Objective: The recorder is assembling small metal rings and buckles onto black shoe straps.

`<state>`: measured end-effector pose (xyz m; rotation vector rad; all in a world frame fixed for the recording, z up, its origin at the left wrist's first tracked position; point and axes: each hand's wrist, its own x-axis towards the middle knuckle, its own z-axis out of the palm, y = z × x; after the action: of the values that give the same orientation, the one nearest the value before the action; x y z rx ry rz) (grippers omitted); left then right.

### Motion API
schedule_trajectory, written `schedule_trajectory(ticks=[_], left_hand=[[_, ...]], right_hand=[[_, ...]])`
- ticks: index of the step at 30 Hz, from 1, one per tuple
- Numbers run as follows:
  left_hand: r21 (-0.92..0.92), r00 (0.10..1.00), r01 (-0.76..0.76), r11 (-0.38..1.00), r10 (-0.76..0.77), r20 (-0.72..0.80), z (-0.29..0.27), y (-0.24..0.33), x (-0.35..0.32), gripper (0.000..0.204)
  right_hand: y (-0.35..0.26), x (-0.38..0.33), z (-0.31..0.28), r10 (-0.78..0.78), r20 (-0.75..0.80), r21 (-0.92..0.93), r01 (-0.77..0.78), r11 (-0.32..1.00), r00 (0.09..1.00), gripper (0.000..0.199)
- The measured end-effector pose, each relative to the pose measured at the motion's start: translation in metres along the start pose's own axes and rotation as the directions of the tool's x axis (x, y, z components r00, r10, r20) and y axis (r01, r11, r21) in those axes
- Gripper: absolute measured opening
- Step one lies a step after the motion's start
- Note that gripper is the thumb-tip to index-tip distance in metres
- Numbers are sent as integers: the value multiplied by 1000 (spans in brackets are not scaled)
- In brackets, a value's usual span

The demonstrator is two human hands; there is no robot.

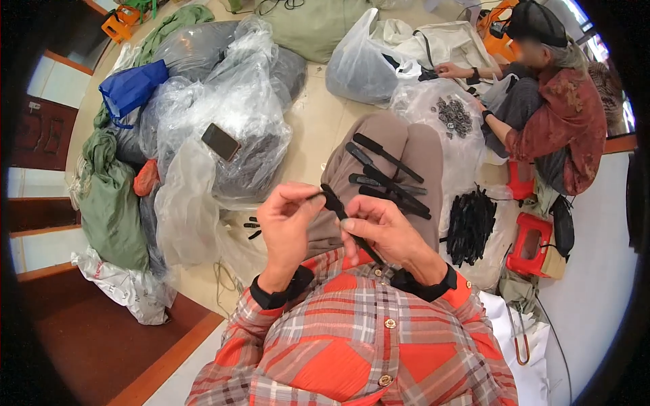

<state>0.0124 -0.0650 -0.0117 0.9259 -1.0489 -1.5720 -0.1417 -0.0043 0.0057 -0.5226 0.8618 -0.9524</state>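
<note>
Between my hands is a black strap (333,201), slanting from upper left to lower right above my lap. My left hand (290,222) pinches its upper end between thumb and fingertips. Lower down, my right hand (389,233) holds the strap with thumb and fingers closed on it. Its tail runs below the right thumb toward my shirt. Several more black straps (391,161) lie across my thighs, some with a thicker folded end. Any buckle on the held strap is too small to make out.
To my right lie a heap of black straps (470,227) and a red stool (531,243). Beyond them, small dark buckles (453,116) are spread on plastic near a crouching co-worker (558,128). At left, large plastic bags (237,88) carry a phone (221,142).
</note>
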Motion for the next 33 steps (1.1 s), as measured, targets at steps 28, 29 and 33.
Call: schedule_trajectory(ticks=[28,29,33], left_hand=[[-247,895,329,912,-218,389,-13,-3,-10,29],[-256,890,349,901,-234,391,-13,-2,-11,30],[-264,872,396,880,-269,409,-13,0,-11,31]], right_hand=[[-9,-13,5,-645,-2,-824,364,433,764,20],[-7,-12,3,-636,3,-818,368,443,771,18],[-8,-16,3,-515,-77,-760,284,584,854,15]])
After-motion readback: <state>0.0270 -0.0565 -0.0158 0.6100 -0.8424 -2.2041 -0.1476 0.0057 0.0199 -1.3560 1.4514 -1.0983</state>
